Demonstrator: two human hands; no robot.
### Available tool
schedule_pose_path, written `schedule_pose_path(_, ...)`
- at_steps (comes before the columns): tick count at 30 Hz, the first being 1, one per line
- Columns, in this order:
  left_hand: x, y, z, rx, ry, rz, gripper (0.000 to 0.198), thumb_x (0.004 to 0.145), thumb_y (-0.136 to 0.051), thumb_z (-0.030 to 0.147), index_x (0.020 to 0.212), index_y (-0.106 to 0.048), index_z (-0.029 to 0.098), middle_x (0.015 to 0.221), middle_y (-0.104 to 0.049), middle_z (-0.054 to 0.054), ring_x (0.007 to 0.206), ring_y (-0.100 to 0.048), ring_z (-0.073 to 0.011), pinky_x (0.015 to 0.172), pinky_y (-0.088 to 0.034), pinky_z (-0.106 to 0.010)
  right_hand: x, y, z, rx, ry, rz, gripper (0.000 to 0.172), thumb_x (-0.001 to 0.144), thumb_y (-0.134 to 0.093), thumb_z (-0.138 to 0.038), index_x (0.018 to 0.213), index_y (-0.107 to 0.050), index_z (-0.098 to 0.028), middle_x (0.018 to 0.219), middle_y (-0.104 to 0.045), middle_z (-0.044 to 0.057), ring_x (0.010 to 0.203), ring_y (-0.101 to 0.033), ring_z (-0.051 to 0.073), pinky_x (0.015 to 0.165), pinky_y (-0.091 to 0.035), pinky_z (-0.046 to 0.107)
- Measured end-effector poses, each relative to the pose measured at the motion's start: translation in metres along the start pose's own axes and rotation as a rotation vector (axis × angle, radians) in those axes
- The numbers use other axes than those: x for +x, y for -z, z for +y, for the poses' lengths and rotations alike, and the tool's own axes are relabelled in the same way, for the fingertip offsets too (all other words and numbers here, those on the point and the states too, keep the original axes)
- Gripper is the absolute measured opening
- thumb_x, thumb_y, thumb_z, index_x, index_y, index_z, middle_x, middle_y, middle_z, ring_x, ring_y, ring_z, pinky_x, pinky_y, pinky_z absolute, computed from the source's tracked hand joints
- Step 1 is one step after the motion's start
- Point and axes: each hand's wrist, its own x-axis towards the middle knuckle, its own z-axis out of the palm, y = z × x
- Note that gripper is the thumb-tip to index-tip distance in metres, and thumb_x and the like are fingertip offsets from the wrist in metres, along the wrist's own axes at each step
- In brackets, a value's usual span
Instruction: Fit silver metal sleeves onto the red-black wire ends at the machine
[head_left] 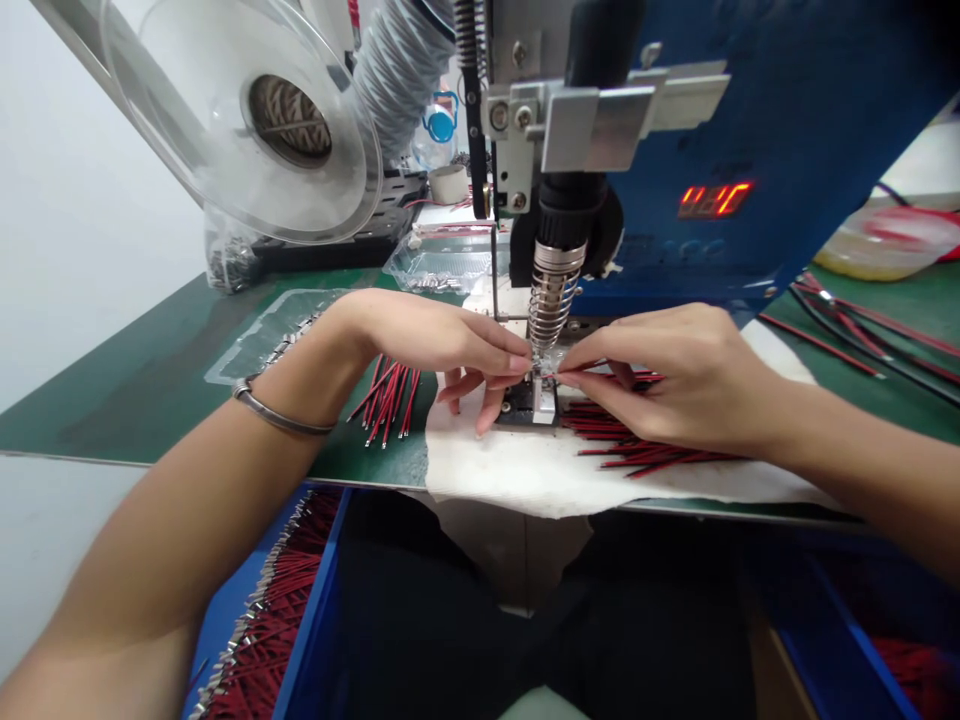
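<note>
My left hand (457,350) reaches in from the left, thumb and forefinger pinched at the soldering machine's small metal fixture (544,402). What its fingertips hold is too small to make out. From the right, my right hand (660,375) pinches a thin red-and-black wire (646,377), its end close to the left fingertips. The machine's spring-wrapped tip (556,290) comes down just above both hands. Under my right hand lies a bundle of red-and-black wires (615,450) on a white cloth (510,480). Another wire bundle (386,405) rests below my left wrist.
A clear fume hood (187,130) hangs at upper left. The blue machine body (675,240) stands at right. Clear plastic trays with small metal parts (289,340) sit on the green table (97,370). A blue bin (311,610) below holds many wires with metal ends.
</note>
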Motion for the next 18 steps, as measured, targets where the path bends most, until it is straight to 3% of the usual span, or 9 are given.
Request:
schedule_pose_path(6,0.002,0.004,0.001,-0.081,0.010,-0.057,0.031,0.105,-0.053,0.037,0.082,-0.061,0.018,0.080,-0.069,-0.005,0.058,-0.041,-0.0102,0.064,-0.050,-0.026,0.000,0.000,0.000,0.004,0.044,0.019,0.010,0.099,-0.065,-0.020,0.096,-0.075,-0.019,0.077,-0.079,0.002,0.059,-0.069,0.014,0.055,-0.049,0.027)
schedule_pose_path(14,0.000,-0.005,-0.011,-0.109,-0.061,0.010,0.040,0.109,-0.044,0.037,0.075,-0.057,0.018,0.075,-0.068,-0.006,0.058,-0.043,-0.0110,0.060,-0.048,-0.025,0.001,0.000,-0.003,0.054,-0.037,0.020,0.014,0.096,-0.065,-0.018,0.095,-0.077,-0.026,0.083,-0.082,0.004,0.062,-0.073,0.021,0.057,-0.054,0.034)
schedule_pose_path(18,-0.001,-0.009,-0.015,-0.058,-0.056,0.073,0.041,0.110,-0.038,0.036,0.078,-0.057,0.019,0.074,-0.069,-0.004,0.060,-0.050,-0.0124,0.060,-0.046,-0.024,0.004,-0.001,-0.006,0.115,-0.088,0.043,0.012,0.096,-0.068,-0.017,0.090,-0.077,-0.023,0.075,-0.080,0.001,0.056,-0.070,0.016,0.056,-0.053,0.028)
